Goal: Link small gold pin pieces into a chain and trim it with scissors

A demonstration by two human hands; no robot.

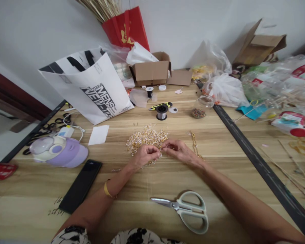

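My left hand (146,156) is closed in a pinch at the near edge of a pile of small gold and silver beads or findings (143,137). Facing it, my right hand (177,149) also pinches with thumb and forefinger, a small gap apart from the left. Whatever lies between the fingertips is too small to name. Just below the left hand a bit of chain (150,163) shows on the wooden table (132,189). To the right of my right hand lies a gold chain (194,142). Thin pale lines, perhaps thread, run down the table below the hands.
Scissors (183,208) lie near the front edge, with a black phone (81,184) and a purple device (63,152) to the left. Behind the pile stand a wire spool (162,113) and a jar of beads (200,110). A white bag (91,88) rises at back left.
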